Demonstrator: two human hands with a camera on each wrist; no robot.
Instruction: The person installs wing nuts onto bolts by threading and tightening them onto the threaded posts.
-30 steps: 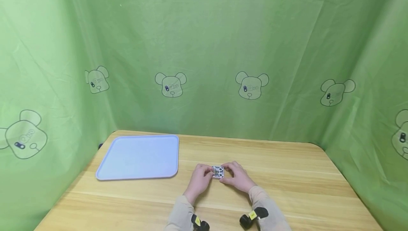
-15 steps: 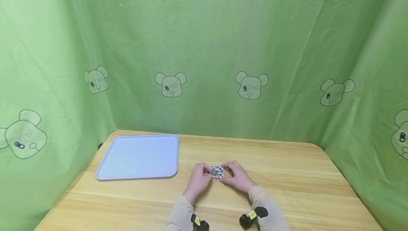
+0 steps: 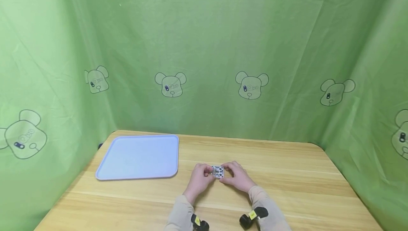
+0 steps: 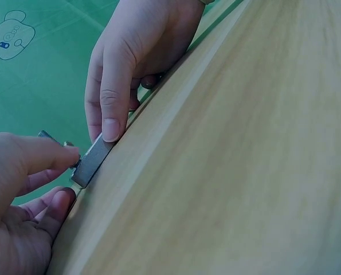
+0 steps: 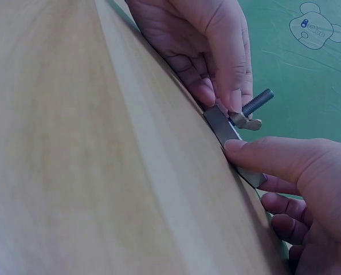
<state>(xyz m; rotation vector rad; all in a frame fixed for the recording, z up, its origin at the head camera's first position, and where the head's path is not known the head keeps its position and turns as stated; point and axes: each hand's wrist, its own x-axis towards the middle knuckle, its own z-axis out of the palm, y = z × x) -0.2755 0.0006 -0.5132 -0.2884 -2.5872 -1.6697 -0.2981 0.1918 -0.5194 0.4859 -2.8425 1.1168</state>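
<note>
A small square metal block [image 3: 220, 172] with round holes in its top lies low over the table between both hands. From its upper face a threaded bolt [image 5: 258, 102] sticks up, carrying a brass-coloured wing nut [image 5: 249, 122]. The left hand [image 3: 198, 182] has its thumb and fingers at the wing nut on the block's left side, pinching it. Across the block, the right hand [image 3: 237, 178] grips the edges between thumb and fingers, with the thumb on the near side. In the left wrist view the block [image 4: 91, 163] partly hides the nut.
A pale blue tray [image 3: 140, 157] lies at the back left of the wooden table [image 3: 287, 188]. Green curtains [image 3: 210, 47] with bear drawings enclose the back and sides. Each sleeved wrist carries a small black camera [image 3: 246, 221].
The left fingers shift slightly about the wing nut, first covering more of the block's left side, then drawing back and bending again. The right hand keeps its hold; the block barely moves.
</note>
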